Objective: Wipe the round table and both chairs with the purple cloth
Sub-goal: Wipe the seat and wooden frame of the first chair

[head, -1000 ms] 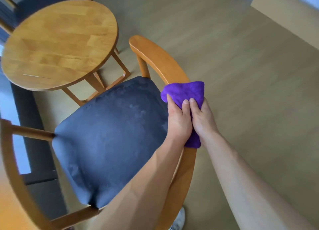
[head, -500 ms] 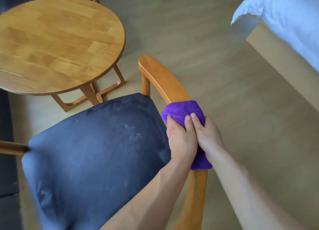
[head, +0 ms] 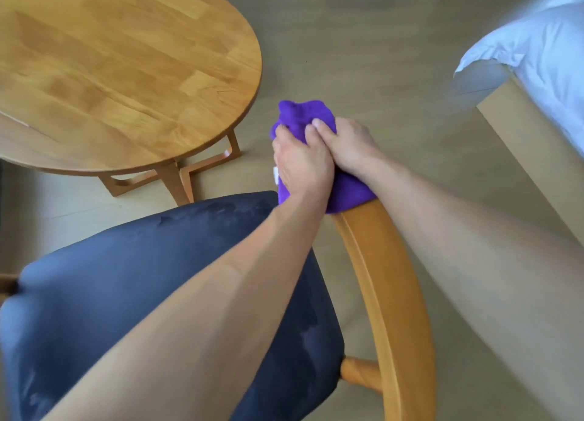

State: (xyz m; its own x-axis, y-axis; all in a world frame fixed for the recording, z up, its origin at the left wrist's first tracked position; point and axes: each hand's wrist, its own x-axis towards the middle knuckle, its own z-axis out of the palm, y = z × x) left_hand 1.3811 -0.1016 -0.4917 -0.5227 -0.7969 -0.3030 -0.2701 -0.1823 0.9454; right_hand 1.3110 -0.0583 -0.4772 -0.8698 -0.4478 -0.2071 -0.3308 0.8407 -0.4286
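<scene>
The purple cloth [head: 301, 117] is wrapped over the front end of the chair's right wooden armrest [head: 388, 281]. My left hand [head: 300, 164] and my right hand [head: 347, 142] grip the cloth side by side, fingers curled over it, and hide the armrest's tip. The chair has a dark blue cushioned seat [head: 151, 281], partly covered by my left forearm. The round wooden table [head: 120, 69] stands to the upper left, apart from the chair. A second chair is barely visible behind the table at the top edge.
A bed with white bedding [head: 537, 50] on a light wooden base stands at the right. Bare wood-look floor [head: 363, 60] lies between the chair, table and bed. The table's crossed wooden legs [head: 177, 177] stand close to the seat's front.
Both hands have slid the cloth forward along the armrest to its front end. The view has shifted forward, bringing in more of the table and the bed.
</scene>
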